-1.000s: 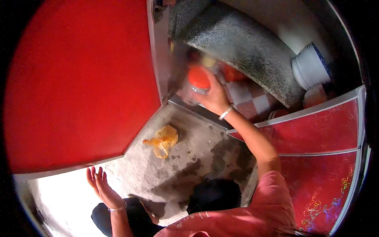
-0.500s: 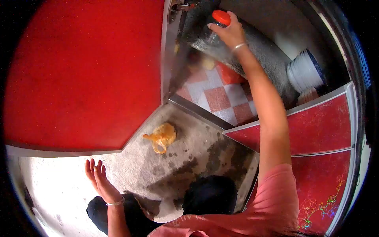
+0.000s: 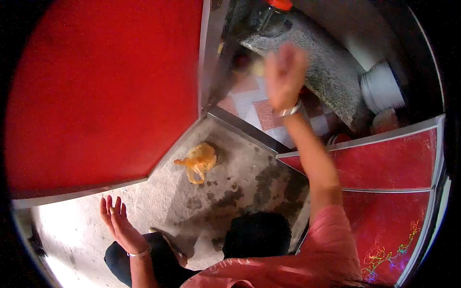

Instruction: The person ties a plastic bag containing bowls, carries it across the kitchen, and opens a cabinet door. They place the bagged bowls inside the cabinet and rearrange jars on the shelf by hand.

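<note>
A clear jar with a red lid stands on the grey stone shelf inside the cabinet, at the top edge of the view. Below it, apart from the jar, my right hand is over the cabinet floor. Motion smears its fingers, and no object shows in it. My left hand hangs at the lower left above my knee, palm up and fingers spread, holding nothing.
An open red cabinet door fills the left. Stacked white bowls lie sideways at the right inside the cabinet. A knotted orange plastic bag sits on the wet-spotted concrete floor. Red cabinet fronts stand at the right.
My right hand has let go of the jar and drawn back toward me. The jar stays on the shelf. My left hand has hardly moved; the view has shifted slightly.
</note>
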